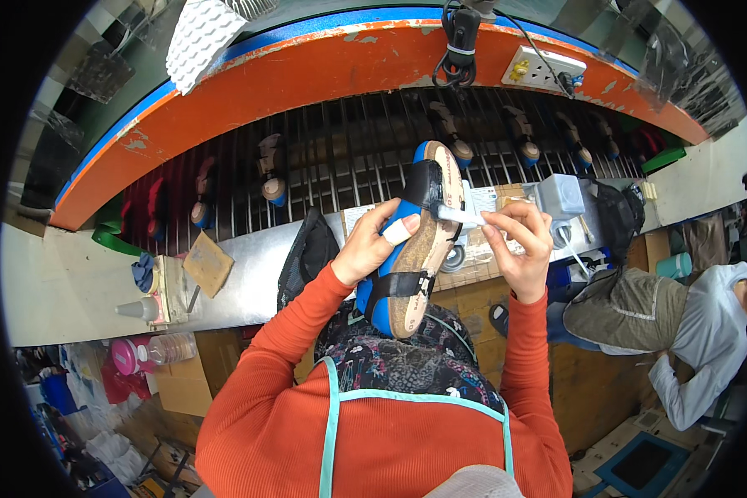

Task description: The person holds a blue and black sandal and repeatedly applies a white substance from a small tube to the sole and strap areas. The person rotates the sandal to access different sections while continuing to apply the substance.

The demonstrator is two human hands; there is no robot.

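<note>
My left hand [363,249] grips a sandal [415,286] fitted on a blue last, its tan sole turned up toward me. The sandal has black straps, and a white wrap [400,231] covers my left thumb. In my right hand [524,251] a slim white brush [463,216] is pinched between thumb and fingers. Its tip meets the sole's edge beside the wide black strap; bristles are too small to make out. Behind the right hand, a translucent square plastic container [560,197] stands on the bench.
A rack of metal rods [332,149] carries several more lasts beneath an orange panel [324,62]. On the metal ledge [253,274] lie a tan square pad [208,264] and a black cloth item [309,253]. Another person [697,340] is at the right. A power strip [548,70] is mounted above.
</note>
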